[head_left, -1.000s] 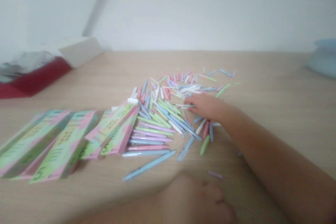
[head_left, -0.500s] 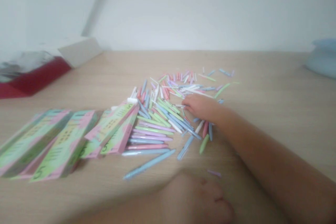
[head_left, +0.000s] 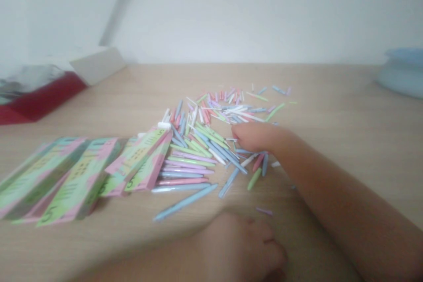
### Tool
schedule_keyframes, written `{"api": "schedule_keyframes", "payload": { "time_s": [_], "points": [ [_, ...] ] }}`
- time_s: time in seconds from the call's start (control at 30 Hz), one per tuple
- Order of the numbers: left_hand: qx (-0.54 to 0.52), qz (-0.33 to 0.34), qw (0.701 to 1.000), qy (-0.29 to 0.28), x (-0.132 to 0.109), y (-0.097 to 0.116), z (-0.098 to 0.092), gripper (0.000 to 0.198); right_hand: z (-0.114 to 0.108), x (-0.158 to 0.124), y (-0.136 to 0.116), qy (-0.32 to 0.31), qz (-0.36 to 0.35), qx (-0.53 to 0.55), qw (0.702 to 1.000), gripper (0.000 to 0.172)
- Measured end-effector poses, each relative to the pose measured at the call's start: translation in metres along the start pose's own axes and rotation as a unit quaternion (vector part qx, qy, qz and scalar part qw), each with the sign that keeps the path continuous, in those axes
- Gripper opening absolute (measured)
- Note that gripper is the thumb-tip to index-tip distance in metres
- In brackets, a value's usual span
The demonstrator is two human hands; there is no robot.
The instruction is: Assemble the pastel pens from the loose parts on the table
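A heap of pastel pen parts (head_left: 205, 141), blue, green, pink, purple and white barrels and caps, is spread over the middle of a wooden table (head_left: 337, 110). My right hand (head_left: 253, 137) lies on the heap's right side, fingers curled down among the pieces; what it holds is hidden. My left hand (head_left: 241, 246) rests near the table's front edge as a loose fist, blurred, with nothing visible in it. A long blue pen (head_left: 185, 202) lies between it and the heap.
Several green-and-pink flat boxes (head_left: 79, 176) lean in a row at the left. A red box (head_left: 42, 97) and a white box (head_left: 95, 64) stand at the back left. Something pale blue (head_left: 401, 72) sits at the far right.
My right hand has drawn slightly left and closer within the heap. The view has shifted a little. My left hand stays near the front edge.
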State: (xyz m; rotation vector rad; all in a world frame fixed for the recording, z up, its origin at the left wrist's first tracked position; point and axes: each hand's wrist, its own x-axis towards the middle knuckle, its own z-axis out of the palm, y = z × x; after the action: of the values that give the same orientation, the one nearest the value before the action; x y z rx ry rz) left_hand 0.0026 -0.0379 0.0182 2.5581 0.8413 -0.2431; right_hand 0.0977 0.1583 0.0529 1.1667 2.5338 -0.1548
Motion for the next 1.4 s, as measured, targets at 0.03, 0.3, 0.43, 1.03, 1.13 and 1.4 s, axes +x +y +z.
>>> {"api": "schedule_keyframes", "payload": {
  "time_s": [0.03, 0.3, 0.43, 1.03, 1.13, 1.4],
  "points": [
    [0.001, 0.002, 1.000, 0.000, -0.001, 0.000, -0.001, 0.021, -0.002, -0.001, 0.000, -0.003, -0.001, 0.003, 1.000, 0.022],
    [0.002, 0.011, 1.000, 0.009, -0.002, -0.002, 0.003, 0.022, -0.011, -0.011, -0.003, -0.022, 0.014, 0.017, 1.000, 0.021],
    [-0.005, 0.009, 1.000, 0.011, -0.002, -0.003, 0.003, 0.023, -0.011, -0.015, -0.003, -0.016, 0.018, 0.017, 1.000, 0.019],
    [-0.006, 0.014, 0.998, 0.066, -0.003, -0.004, 0.013, 0.016, -0.004, -0.007, -0.009, -0.008, 0.027, 0.029, 0.999, 0.025],
    [-0.018, 0.018, 0.995, 0.092, -0.003, -0.006, 0.020, 0.015, -0.005, -0.009, -0.004, -0.008, 0.023, 0.041, 0.999, 0.021],
    [-0.026, 0.021, 0.994, 0.102, -0.006, -0.005, 0.017, 0.013, 0.010, 0.010, 0.012, 0.056, 0.001, 0.043, 0.998, 0.024]
  ]
}}
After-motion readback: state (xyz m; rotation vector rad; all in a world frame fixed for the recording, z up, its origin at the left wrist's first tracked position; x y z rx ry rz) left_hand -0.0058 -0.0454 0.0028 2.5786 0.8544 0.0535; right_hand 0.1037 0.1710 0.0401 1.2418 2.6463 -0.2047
